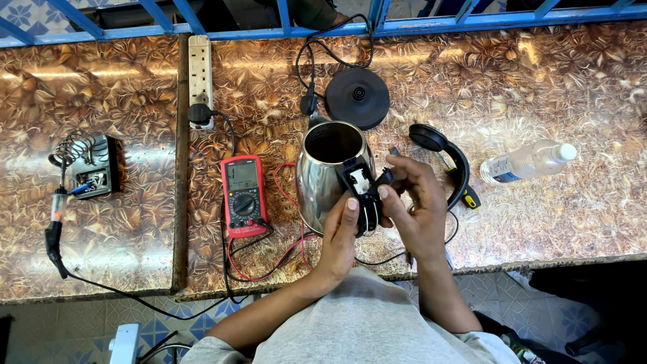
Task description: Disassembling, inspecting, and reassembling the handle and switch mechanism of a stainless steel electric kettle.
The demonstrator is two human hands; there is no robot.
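Head view: I am steadying the kettle [327, 176] on the table [539, 101] beside the red meter [244, 195], left hand [339, 239] gripping its opened handle [364, 192], right hand [412, 205] pinching a black part there; I would be keeping that grip firm.

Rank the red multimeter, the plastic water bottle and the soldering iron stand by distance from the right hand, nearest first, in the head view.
From the right hand:
1. Plastic water bottle, lying to its right.
2. Red multimeter, left, beyond the steel kettle.
3. Soldering iron stand, far left.

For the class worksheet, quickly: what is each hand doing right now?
Left hand: closed on the kettle handle.
Right hand: fingers pinching the handle's top, on the steel kettle.
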